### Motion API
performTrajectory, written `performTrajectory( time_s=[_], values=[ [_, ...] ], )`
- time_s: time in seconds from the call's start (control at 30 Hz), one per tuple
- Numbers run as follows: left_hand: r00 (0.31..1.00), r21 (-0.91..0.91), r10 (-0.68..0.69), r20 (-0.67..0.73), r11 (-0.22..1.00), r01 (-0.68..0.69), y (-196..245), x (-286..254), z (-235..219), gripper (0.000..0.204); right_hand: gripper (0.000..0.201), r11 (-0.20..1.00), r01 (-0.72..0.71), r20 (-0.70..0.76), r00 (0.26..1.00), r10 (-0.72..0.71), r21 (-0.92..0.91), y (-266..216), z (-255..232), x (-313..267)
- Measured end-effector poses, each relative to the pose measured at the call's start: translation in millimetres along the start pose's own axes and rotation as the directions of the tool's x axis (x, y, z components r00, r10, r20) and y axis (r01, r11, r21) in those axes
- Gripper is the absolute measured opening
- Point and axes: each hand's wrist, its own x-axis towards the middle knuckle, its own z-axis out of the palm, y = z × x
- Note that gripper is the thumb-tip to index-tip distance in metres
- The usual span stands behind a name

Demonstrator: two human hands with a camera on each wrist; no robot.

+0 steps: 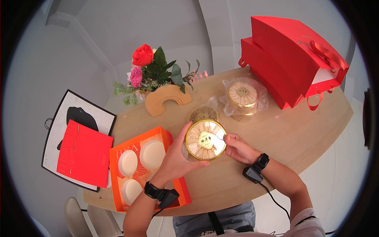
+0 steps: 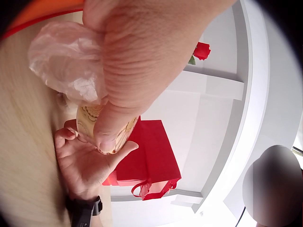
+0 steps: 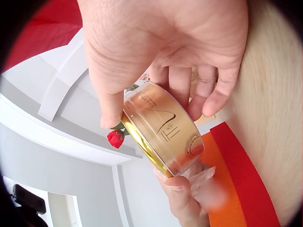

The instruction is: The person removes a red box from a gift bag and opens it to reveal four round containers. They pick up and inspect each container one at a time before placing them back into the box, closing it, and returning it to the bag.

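A round clear canister point(image 1: 205, 140) with a gold-rimmed lid and pale slices fanned under a label is held above the table, its lid turned up toward the head camera. My left hand point(image 1: 176, 155) grips its left side, with crumpled clear plastic point(image 2: 71, 64) bunched under that palm. On the opposite side, my right hand point(image 1: 239, 149) holds the rim; in the right wrist view its thumb lies at the gold edge and its fingers reach round the clear wall. Just behind stands another round canister point(image 1: 203, 113) with darker contents, partly covered by the held one.
An orange box point(image 1: 114, 173) with several round cream-coloured recesses lies at the left, beside a red folder point(image 1: 85, 154) on a black-framed board. Plastic-wrapped canisters point(image 1: 242, 94) stand behind. Red gift bags point(image 1: 284, 63) are at the back right, a flower arrangement point(image 1: 158, 75) at the back left.
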Motion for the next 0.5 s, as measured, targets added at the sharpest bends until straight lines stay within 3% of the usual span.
performTrajectory(
  time_s=[0.5],
  values=[
    [1.000,-0.012,0.001,0.009,1.000,-0.001,0.6,-0.1,0.1,0.122,0.054,1.000,-0.003,0.008,1.000,0.003,0.011,-1.9,2.6,0.1]
  ],
)
